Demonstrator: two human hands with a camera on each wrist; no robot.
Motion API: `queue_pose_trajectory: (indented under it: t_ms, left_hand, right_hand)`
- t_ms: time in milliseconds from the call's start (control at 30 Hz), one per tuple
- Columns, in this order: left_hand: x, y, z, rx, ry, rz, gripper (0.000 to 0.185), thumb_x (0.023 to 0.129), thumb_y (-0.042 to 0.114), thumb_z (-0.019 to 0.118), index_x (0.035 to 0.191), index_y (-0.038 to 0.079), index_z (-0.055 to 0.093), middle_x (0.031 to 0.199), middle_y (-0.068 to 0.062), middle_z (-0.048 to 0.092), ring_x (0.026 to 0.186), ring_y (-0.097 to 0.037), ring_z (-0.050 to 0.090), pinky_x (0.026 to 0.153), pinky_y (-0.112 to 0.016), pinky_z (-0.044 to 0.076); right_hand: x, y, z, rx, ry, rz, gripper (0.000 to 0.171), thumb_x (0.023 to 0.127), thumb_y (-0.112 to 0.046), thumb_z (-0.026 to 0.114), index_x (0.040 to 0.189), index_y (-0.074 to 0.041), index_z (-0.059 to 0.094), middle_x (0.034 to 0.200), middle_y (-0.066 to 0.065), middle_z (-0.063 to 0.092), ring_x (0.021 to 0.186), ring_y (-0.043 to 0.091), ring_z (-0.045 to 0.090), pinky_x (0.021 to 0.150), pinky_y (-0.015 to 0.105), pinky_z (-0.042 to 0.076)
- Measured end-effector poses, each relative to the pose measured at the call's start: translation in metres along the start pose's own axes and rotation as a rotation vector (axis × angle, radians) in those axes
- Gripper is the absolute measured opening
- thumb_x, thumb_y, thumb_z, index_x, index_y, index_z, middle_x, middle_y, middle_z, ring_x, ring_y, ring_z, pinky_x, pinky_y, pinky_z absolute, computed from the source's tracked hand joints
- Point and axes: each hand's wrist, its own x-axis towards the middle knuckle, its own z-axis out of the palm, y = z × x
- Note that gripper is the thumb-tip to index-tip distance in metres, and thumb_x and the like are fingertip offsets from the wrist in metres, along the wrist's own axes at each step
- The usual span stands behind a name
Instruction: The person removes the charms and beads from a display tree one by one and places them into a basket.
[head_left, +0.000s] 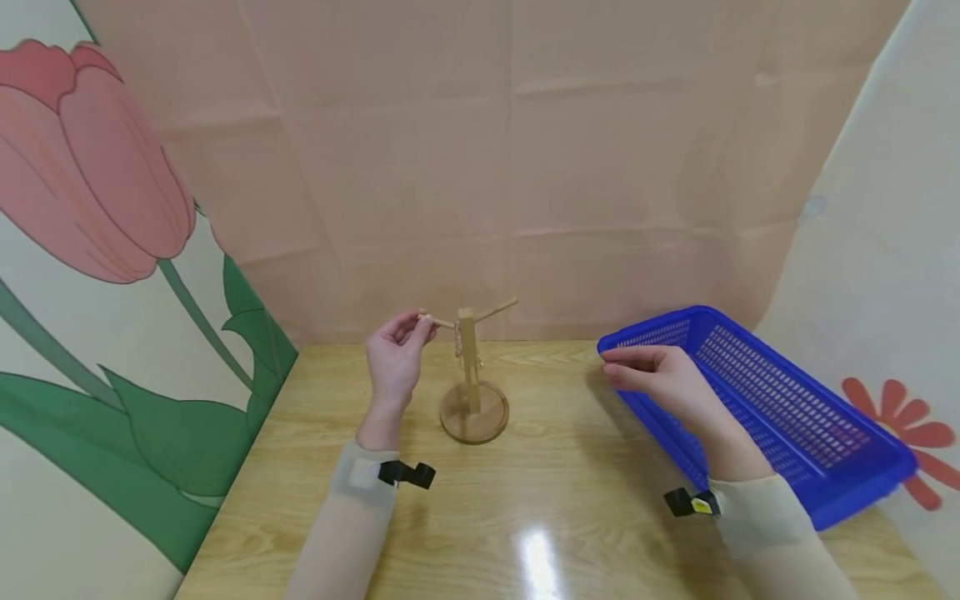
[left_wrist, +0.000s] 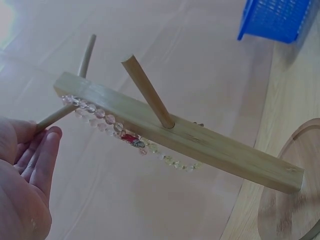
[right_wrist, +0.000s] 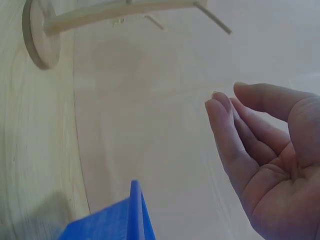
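Left hand (head_left: 395, 354) fingertips at stand's peg (head_left: 441, 322)

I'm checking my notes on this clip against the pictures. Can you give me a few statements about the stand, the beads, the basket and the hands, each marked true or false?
1. A bead bracelet hangs on the wooden stand. True.
2. The left hand touches the tip of a peg on the stand. True.
3. The right hand holds the bracelet. False: it holds nothing, its fingers relaxed.
4. The blue basket is by the left hand. False: it lies by the right hand.
5. The stand lies flat on the table. False: it stands upright on its round base.
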Motion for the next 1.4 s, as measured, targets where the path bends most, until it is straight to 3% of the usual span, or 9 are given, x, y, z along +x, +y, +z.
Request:
queue_pose_trajectory:
  t_ms: [300, 600, 1000, 1400]
  left_hand:
    - [0.0, -0.001, -0.001, 0.019, -0.012, -0.007, 0.013, 0.095, -0.01, 0.075, 0.108, -0.013, 0.074, 0.091, -0.009, 0.078, 0.079, -0.014, 0.077, 0.08, -0.032, 0.068]
    - [0.003, 0.001, -0.001, 0.027, -0.04, -0.011, 0.013, 0.096, -0.009, 0.075, 0.109, -0.013, 0.075, 0.091, -0.009, 0.078, 0.078, -0.015, 0.077, 0.081, -0.033, 0.068]
    - [0.005, 0.003, -0.001, 0.069, -0.079, -0.041, 0.015, 0.098, -0.005, 0.075, 0.11, -0.013, 0.074, 0.097, -0.018, 0.078, 0.082, -0.017, 0.078, 0.083, -0.035, 0.068]
    - [0.007, 0.002, -0.003, 0.027, -0.107, -0.065, 0.015, 0.098, -0.008, 0.073, 0.111, -0.014, 0.074, 0.105, -0.032, 0.075, 0.082, -0.017, 0.079, 0.081, -0.034, 0.068]
  right_hand:
    - [0.002, -0.008, 0.018, 0.019, 0.011, -0.029, 0.045, 0.102, -0.032, 0.077, 0.136, -0.002, 0.072, 0.123, 0.012, 0.077, 0.107, 0.018, 0.076, 0.09, 0.023, 0.062]
    - [0.01, -0.02, 0.037, 0.117, 0.012, -0.081, 0.041, 0.101, -0.021, 0.08, 0.133, 0.002, 0.072, 0.122, 0.018, 0.077, 0.103, 0.014, 0.076, 0.09, 0.025, 0.063]
    - [0.019, -0.02, 0.053, 0.151, -0.031, -0.069, 0.038, 0.101, -0.016, 0.079, 0.132, 0.005, 0.071, 0.121, 0.022, 0.076, 0.101, 0.017, 0.076, 0.091, 0.026, 0.064]
    - [0.025, -0.019, 0.065, 0.22, -0.046, -0.021, 0.037, 0.102, -0.013, 0.077, 0.132, 0.007, 0.07, 0.121, 0.021, 0.076, 0.104, 0.022, 0.076, 0.091, 0.028, 0.064]
